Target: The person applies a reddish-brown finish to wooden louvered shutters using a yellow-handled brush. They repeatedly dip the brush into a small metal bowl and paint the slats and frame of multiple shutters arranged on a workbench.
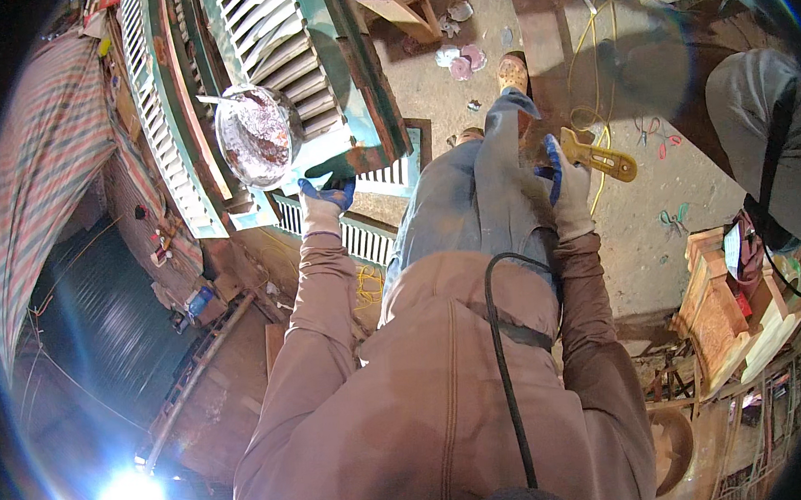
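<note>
1. The left hand [325,200], in a blue-palmed work glove, reaches out to the edge of a green louvred shutter [319,82] lying across in front of the person. Its fingers curl against the chipped lower rail, just under a round metal bowl [254,135] of reddish-brown paste that sits on the slats with a stick or blade poking out of it.
2. The right hand [569,187], gloved the same way, is closed around a yellow-handled putty knife [599,156] — held low by the right knee, well apart from the bowl.
3. My reading: this is the filling stage, the tool gripped but not yet loaded.
4. The next move would call for bringing the knife across to the bowl, lifting a little paste, and pressing it into the worn rail — while the left hand steadies the shutter.
</note>
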A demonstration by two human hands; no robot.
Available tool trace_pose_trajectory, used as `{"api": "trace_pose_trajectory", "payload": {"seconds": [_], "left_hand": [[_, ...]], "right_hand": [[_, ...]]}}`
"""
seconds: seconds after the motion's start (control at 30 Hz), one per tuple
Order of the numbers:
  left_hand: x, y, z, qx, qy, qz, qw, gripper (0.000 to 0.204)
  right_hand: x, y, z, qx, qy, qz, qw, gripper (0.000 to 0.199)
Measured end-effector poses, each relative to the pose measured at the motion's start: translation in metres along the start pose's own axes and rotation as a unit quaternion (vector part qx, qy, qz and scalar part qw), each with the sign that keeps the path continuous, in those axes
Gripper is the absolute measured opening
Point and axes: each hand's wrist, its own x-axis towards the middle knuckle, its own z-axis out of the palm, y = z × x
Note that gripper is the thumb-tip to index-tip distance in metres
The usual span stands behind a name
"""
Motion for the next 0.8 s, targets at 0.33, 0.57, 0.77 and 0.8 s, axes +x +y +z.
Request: {"api": "trace_pose_trajectory", "payload": {"seconds": [0.33, 0.57, 0.77, 0.8], "left_hand": [[0.045, 0.008, -0.016, -0.072, -0.022, -0.002, 0.997, 0.031], [-0.025, -0.08, 0.023, -0.038, 0.017, 0.009, 0.999, 0.034], [-0.083, -0.053, -0.003, 0.121, -0.014, 0.129, 0.984, 0.077], [-0.088, -0.047, -0.003, 0.106, -0.015, 0.173, 0.979, 0.08]], "right_hand": [[0.01, -0.051, 0.042, 0.058, -0.03, 0.104, 0.992, 0.037], [0.005, -0.116, 0.063, 0.063, -0.133, 0.105, 0.983, 0.032], [0.004, -0.152, 0.127, -0.04, -0.171, -0.189, 0.966, 0.021], [0.003, -0.173, 0.139, -0.156, -0.194, -0.326, 0.912, 0.021]]}}
